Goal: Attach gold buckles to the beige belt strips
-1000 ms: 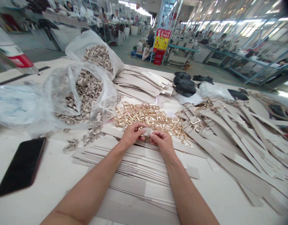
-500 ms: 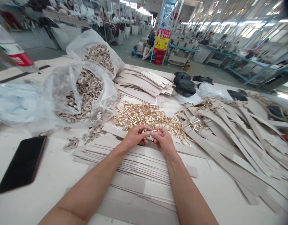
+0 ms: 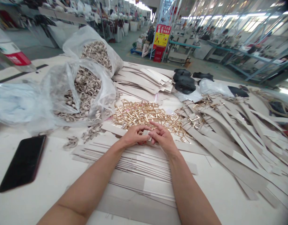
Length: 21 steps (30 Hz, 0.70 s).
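Close together in the middle, my left hand (image 3: 132, 136) and my right hand (image 3: 163, 137) both grip the end of a beige strap (image 3: 146, 133). A bit of gold metal shows beside the left fingers, probably a buckle; the fingers hide most of it. My right thumb presses on the strap end while the right index finger is stretched out above it. Just beyond the hands lies a heap of gold rectangular buckles (image 3: 136, 113). Under my wrists is a layered stack of flat beige straps (image 3: 144, 162).
Clear bags (image 3: 108, 107) of beige strap loops stand at the left, near a black phone (image 3: 22, 163) and a bottle (image 3: 16, 57). Straps with buckles (image 3: 230, 137) spread over the right side. More flat straps (image 3: 139, 79) and black bundles (image 3: 184, 82) lie at the back.
My right index finger has lifted and straightened away from the strap end. The beige piece shows more between my hands, which stay in nearly the same place.
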Available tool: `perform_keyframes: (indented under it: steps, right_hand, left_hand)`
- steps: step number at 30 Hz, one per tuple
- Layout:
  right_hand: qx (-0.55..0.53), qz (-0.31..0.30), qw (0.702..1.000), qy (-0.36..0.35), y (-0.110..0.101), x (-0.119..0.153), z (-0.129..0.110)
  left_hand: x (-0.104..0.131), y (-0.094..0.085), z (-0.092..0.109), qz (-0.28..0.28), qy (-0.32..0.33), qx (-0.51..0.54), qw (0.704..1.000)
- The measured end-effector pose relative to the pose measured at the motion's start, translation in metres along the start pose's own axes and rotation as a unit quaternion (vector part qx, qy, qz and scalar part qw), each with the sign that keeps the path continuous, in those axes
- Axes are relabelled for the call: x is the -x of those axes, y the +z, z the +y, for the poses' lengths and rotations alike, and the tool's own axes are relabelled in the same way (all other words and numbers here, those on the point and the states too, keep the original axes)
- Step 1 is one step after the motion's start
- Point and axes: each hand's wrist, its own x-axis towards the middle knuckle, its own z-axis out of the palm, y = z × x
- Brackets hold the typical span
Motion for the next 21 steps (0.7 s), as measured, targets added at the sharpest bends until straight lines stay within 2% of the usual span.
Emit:
perform_keyframes:
  steps: [3, 5, 7, 10, 13, 16, 21]
  right_hand:
    - [0.015, 0.022, 0.999, -0.019, -0.003, -0.002, 0.002]
    - [0.067, 0.043, 0.995, -0.055, -0.008, -0.003, 0.002]
    - [0.157, 0.048, 0.98, -0.113, -0.013, -0.004, 0.002]
    - [0.262, 0.01, 0.95, -0.171, -0.014, -0.005, 0.003]
    - [0.3, -0.002, 0.94, -0.166, -0.01, -0.005, 0.008]
    - [0.341, 0.029, 0.925, -0.166, -0.009, -0.006, 0.014]
    - [0.403, 0.057, 0.898, -0.169, -0.016, -0.006, 0.016]
  left_hand:
    - [0.0, -0.003, 0.0, 0.017, -0.037, 0.057, 0.998]
    - [0.001, -0.006, 0.0, 0.023, -0.058, 0.09, 0.994]
    - [0.001, -0.009, 0.0, 0.033, -0.067, 0.113, 0.991]
    - [0.0, -0.011, 0.0, 0.046, -0.053, 0.127, 0.989]
    - [0.0, -0.01, 0.0, 0.047, -0.049, 0.127, 0.99]
    - [-0.002, -0.008, -0.002, 0.057, -0.038, 0.103, 0.992]
    - [-0.004, -0.009, -0.006, 0.106, -0.007, 0.023, 0.994]
